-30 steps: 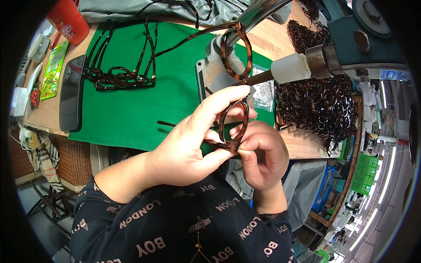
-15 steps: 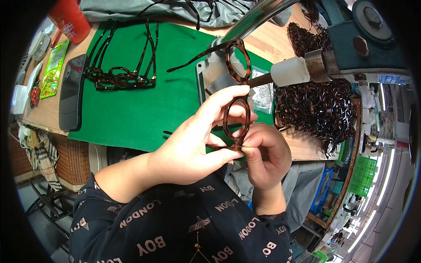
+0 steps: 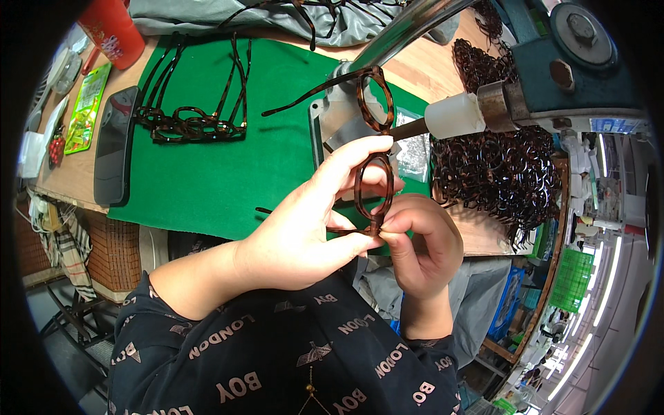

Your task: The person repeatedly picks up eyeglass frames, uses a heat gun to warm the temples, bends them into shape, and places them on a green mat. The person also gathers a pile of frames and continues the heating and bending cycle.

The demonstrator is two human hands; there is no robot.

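My left hand (image 3: 294,225) grips a tortoiseshell eyeglass frame (image 3: 391,104), held upright on its side with one rim above the other. Its upper temple (image 3: 311,91) stretches left; the lower temple passes behind my left hand, where its tip shows. At the frame's lower corner, by the hinge, my right hand (image 3: 425,245) pinches with thumb and forefinger closed. Anything small between those fingertips is hidden. A dark tapered rod (image 3: 411,129) from a white cylinder (image 3: 453,116) meets the frame near its bridge. The cylinder is mounted on a blue-green machine (image 3: 574,83).
Several tortoiseshell glasses (image 3: 197,128) lie on a green mat (image 3: 200,187). Left of them are a phone (image 3: 114,149), a green packet (image 3: 86,107) and a red cup (image 3: 114,34). A heap of dark frame parts (image 3: 494,173) sits at right, beside a clear bag (image 3: 413,155).
My right hand has shifted very slightly to the right at the frame's lower corner. Both hands otherwise keep their hold, and the frame is almost still.
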